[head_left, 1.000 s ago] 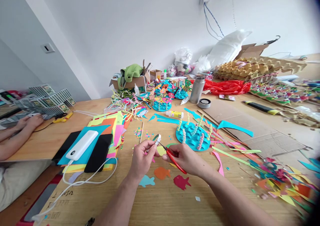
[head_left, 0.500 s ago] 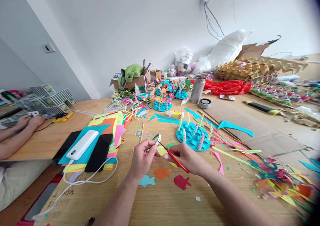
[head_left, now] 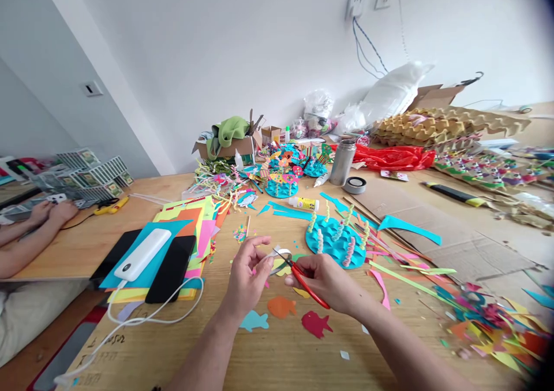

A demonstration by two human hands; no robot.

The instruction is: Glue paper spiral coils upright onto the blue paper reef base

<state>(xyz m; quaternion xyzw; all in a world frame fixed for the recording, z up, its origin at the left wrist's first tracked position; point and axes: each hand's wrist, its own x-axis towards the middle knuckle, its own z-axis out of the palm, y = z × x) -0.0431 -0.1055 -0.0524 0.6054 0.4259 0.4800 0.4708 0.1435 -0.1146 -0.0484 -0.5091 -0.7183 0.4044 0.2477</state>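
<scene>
My left hand (head_left: 250, 272) pinches a narrow, curled white strip (head_left: 282, 252) between thumb and fingers, its index finger raised above it. My right hand (head_left: 322, 281) is closed round red-handled scissors (head_left: 302, 279), whose blades reach left to the strip. Whether the blades touch the strip I cannot tell. Below the hands lie an orange paper fish (head_left: 281, 307), a red paper fish (head_left: 317, 324) and a light blue paper fish (head_left: 254, 320). Yellow and green paper pieces under the hands are partly hidden. Beyond my right hand stands a blue egg-carton disc (head_left: 333, 242) with twisted pipe cleaners upright on it.
Stacked coloured paper (head_left: 203, 215) bears a white power bank (head_left: 142, 254) and a black phone (head_left: 172, 268). A glue bottle (head_left: 304, 204) lies ahead, near a steel flask (head_left: 343, 163). Paper scraps (head_left: 489, 327) cover the right side. Another person's hands (head_left: 56, 211) are at far left.
My left hand's index finger has lifted and the white strip now lies flatter, curving toward the scissors. The scissors have dropped slightly. The camera view has tilted a little upward.
</scene>
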